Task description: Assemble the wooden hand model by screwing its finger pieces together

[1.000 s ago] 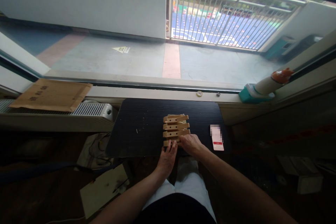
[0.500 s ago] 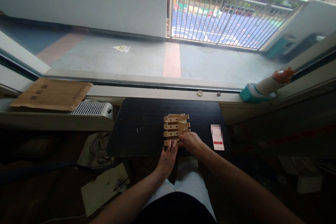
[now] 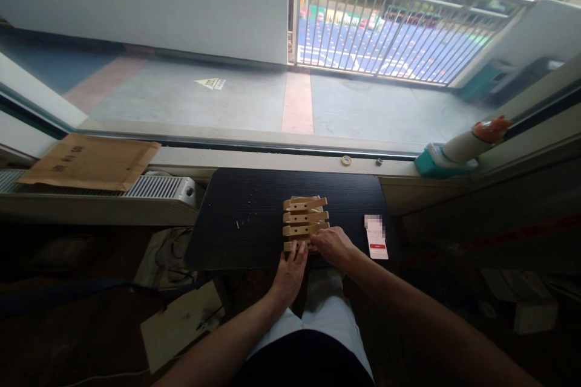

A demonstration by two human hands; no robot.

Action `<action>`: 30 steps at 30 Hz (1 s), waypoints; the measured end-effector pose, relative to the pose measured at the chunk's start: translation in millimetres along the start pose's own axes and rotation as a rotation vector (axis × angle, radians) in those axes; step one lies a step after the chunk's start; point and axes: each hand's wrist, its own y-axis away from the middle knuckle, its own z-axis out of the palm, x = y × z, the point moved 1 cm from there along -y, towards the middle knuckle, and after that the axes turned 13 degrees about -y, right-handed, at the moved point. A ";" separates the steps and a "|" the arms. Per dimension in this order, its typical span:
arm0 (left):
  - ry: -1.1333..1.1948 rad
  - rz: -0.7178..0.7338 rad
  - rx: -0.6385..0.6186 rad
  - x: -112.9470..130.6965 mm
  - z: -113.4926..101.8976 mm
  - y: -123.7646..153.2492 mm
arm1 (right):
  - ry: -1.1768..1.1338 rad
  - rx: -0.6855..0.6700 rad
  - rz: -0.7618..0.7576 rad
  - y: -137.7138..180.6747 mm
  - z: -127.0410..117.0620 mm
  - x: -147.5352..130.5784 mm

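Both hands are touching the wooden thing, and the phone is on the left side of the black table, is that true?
Not quite: the phone is on the right side of the black table, as the head view shows. The left hand and right hand are touching the wooden thing.

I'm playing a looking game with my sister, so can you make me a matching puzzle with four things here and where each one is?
Things
1. Wooden bars
2. Phone
3. Brown paper envelope
4. Teal box

Places
A. Lying over the white radiator
B. On the black table, at the left hand and right hand
C. At the right end of the windowsill
D. Near the table's right edge, away from the hands

Right pairs: 1-B, 2-D, 3-A, 4-C
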 end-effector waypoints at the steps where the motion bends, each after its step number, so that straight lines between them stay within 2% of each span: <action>1: 0.002 0.003 -0.002 0.1 0.2 0.0 | 0.006 -0.013 -0.013 0.8 0.0 -0.3; 7: 0.006 0.000 0.000 1.1 3.5 0.0 | -0.045 -0.011 0.008 -4.3 9.1 5.9; 16: -0.005 0.007 0.001 2.0 6.7 0.0 | -0.119 0.010 0.157 -2.5 10.7 8.7; 19: 0.004 -0.002 0.011 1.6 6.8 0.2 | -0.076 0.002 0.131 -1.0 7.2 6.2; 24: 0.005 0.008 -0.004 0.0 3.5 0.2 | -0.006 -0.036 0.002 0.2 0.6 1.6; 30: -0.014 0.000 -0.007 0.5 0.6 -0.3 | -0.015 -0.045 0.007 -4.3 5.8 2.6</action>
